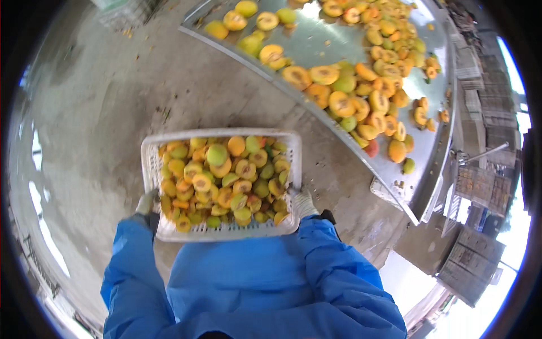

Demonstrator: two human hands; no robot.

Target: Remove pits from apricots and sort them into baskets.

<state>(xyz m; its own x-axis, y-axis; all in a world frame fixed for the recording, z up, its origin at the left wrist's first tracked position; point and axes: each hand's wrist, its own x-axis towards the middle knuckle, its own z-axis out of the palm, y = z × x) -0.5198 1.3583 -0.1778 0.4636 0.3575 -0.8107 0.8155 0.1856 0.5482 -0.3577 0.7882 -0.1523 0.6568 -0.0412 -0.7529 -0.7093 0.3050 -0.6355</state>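
1. At the far left, a bare concrete floor [113, 113] is seen, wet in patches, with nothing of the work lying on it.
2. The left hand [148, 202], in a pale glove, is clamped on the left wall of a white crate [221, 134], near its rear corner; the fingers are wrapped round the rim, so it is gripping, not loose.
3. The crate is held at chest height, just in front of the blue jacket [248, 282], between the two hands, and is kept roughly level.
4. It is filled almost to the rim with halved fruit [226, 181], yellow, orange and green, most pieces cut and pitted.
5. The right hand [304, 203], also gloved, is closed on the crate's right wall near the rear corner, thumb side against the plastic mesh.
6. Further right and ahead, a steel table [316, 39] is seen, set apart from the crate by a strip of floor; many more fruit halves [361, 96] are already spread on it.
7. As a judgement: the load is lifted and carried, but nothing is tipped out of it, since the crate is full and well short of the table edge.
8. At the far right, stacked dark crates [474, 260] are seen beyond the table.
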